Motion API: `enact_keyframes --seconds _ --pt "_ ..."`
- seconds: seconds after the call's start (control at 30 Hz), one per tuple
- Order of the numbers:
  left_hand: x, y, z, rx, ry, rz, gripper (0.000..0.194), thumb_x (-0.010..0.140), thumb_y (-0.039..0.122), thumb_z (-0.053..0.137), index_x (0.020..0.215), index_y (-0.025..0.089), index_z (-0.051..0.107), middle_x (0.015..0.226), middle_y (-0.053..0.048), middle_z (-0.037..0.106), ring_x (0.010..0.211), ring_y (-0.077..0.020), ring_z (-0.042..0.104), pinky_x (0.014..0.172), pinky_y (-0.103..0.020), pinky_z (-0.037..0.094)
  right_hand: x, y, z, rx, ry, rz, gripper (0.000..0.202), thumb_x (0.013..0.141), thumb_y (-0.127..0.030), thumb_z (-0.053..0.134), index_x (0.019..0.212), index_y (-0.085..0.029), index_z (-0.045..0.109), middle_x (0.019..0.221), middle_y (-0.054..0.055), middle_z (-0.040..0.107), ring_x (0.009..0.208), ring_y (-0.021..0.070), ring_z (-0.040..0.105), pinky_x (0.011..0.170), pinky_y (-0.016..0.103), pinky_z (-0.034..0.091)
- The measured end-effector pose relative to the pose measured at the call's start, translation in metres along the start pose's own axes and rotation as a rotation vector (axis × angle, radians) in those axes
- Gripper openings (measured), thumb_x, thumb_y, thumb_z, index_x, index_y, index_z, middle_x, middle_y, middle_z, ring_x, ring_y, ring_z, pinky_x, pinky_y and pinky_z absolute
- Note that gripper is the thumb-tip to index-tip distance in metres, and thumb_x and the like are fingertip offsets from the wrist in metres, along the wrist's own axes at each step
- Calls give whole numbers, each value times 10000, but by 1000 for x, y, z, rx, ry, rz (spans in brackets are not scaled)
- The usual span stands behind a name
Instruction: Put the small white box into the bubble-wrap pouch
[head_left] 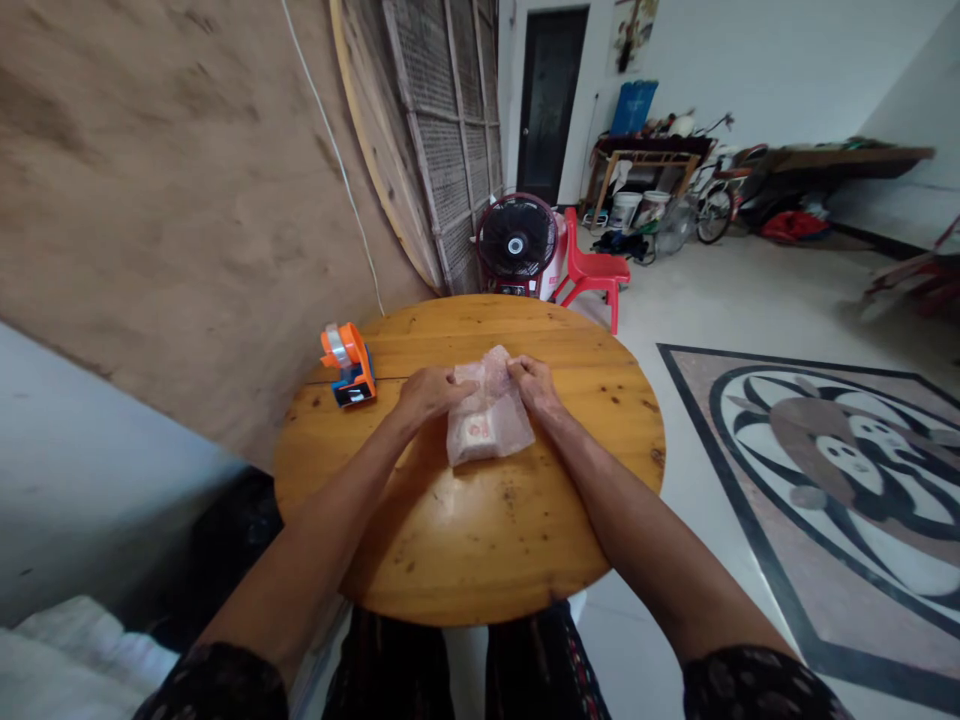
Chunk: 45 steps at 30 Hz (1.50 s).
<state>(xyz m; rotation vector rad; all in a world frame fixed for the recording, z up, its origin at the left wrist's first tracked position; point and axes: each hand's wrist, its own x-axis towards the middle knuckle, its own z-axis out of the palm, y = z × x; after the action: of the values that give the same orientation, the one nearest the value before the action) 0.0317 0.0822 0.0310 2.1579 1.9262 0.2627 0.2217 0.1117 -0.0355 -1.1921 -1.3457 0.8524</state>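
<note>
Two hands pinch a pink bag at the table's centre.
Left hand (429,392) and right hand (534,385) grip the bag's (487,420) top edge; a tape dispenser (349,364) sits at ten o'clock on the round table (480,540).

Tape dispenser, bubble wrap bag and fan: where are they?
tape dispenser (349,365), head view, orange body.
bubble wrap bag (487,420), head view, middle of its front.
fan (517,245), head view, centre hub.

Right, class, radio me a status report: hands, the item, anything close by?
Left hand and right hand both gripping the bubble-wrap packet at its far edge. Packet resting on round wooden table. Orange tape dispenser apart, to the left.
</note>
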Motion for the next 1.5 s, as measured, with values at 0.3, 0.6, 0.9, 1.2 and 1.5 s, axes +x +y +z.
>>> enact_keyframes --seconds 0.3,0.6,0.9,1.2,1.5 --pt "9 25 9 -140 43 -4 334 572 498 720 562 177 629 641 -111 656 767 -307 656 613 -316 427 -4 -5 -1 2 -18 20 335 745 -529 484 638 -212 491 581 -35 459 559 122 410 540 248 362" --pt "-6 -42 7 -813 33 -135 111 661 241 542 575 174 518 512 -2 549 491 -122 541 474 -228 408 -1 -1 -2 -56 21 26 314 762 -496 481 619 -216 470 591 -24 465 582 132 423 548 247 352" --pt "-11 -74 17 -828 199 -172 109 698 248 540 618 175 531 521 5 544 452 -106 488 437 -222 367 0 -2 -11 -247 38 -61 338 800 -498 489 641 -202 520 596 -14 507 589 138 452 557 255 332" --pt "-1 -75 24 -496 454 -39 155 761 279 514 671 185 599 666 -26 627 660 -163 561 603 -257 384 2 -2 -16 -416 80 -89 324 825 -451 502 672 -184 603 606 14 589 572 146 478 550 262 329" --pt "0 -71 29 -392 445 -84 137 758 316 575 786 184 598 712 -26 628 685 -178 578 644 -269 397 1 -1 -13 -541 54 -69 215 819 -355 549 762 -184 666 677 21 643 616 148 526 586 264 348"
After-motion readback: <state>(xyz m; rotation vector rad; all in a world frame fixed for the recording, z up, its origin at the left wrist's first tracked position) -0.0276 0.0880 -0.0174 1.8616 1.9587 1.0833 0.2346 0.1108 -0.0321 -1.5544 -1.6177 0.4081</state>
